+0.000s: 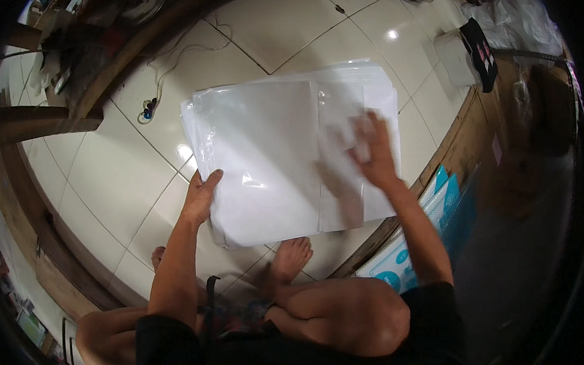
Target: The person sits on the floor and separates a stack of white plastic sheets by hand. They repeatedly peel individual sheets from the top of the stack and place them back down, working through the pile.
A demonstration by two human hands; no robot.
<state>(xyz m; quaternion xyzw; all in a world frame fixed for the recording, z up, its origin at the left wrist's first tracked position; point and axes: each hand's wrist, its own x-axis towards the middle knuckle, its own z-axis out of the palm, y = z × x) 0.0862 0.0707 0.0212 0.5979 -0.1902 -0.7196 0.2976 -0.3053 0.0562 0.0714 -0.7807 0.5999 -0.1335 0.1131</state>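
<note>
A thick stack of large whitish, glossy plastic sheets, possibly flat bags, lies in front of me above the tiled floor. Its layers are slightly fanned out at the upper and left edges. A narrower, see-through plastic strip runs down the right part of the top sheet. My left hand grips the stack's left edge, thumb on top and the other fingers hidden beneath. Over the right part hovers my right hand, fingers apart and blurred by motion, with nothing visible in it. Whether it touches the plastic I cannot tell.
My bare foot is by the stack's near edge. Blue-and-white packages lie at the right beside a wooden beam. A thin cord trails across the tiles at upper left, near wooden furniture legs. Clear plastic bags sit at upper right.
</note>
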